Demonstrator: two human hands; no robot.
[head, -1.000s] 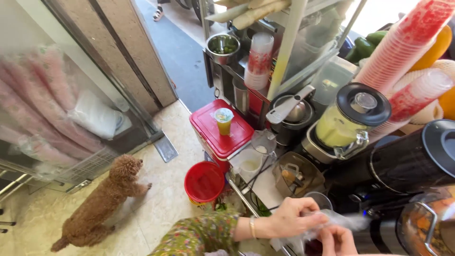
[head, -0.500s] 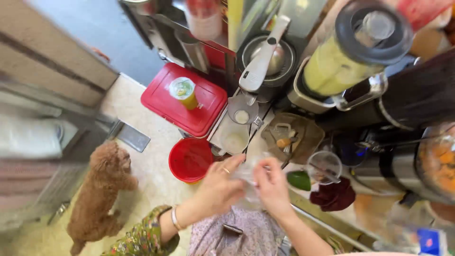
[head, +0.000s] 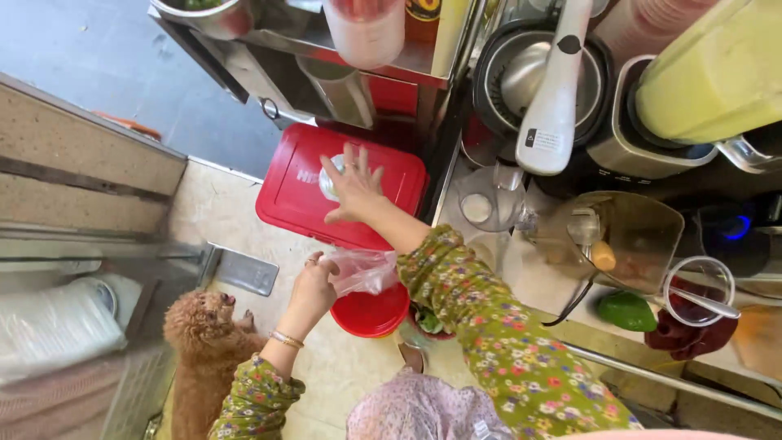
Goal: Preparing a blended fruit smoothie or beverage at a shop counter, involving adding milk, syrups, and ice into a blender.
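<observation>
**Hand on the cup, bag held below**

The cup (head: 332, 175) stands on the red box lid (head: 285, 191), at about 11 o'clock from the picture's centre. The right hand (head: 352, 186) lies over the cup's top with fingers spread wide, the palm pressing on the lid of the cup; only a pale sliver of the cup shows at the hand's 9 o'clock edge. The fingers are splayed rather than closed round it.

At 6 o'clock from that hand, the left hand (head: 314, 285) pinches a clear plastic bag (head: 365, 270) by its edge, fingers curled closed on the film. The bag hangs just above a red bucket (head: 371, 314), which sits on the floor at the box's 5 o'clock corner.

A brown curly dog (head: 199, 350) stands on the tiles at 8 o'clock from the left hand. At 3 o'clock from the box, the counter carries a juicer with a white handle (head: 554, 90), a green lime (head: 626, 311) and a glass with a spoon (head: 696, 292).
</observation>
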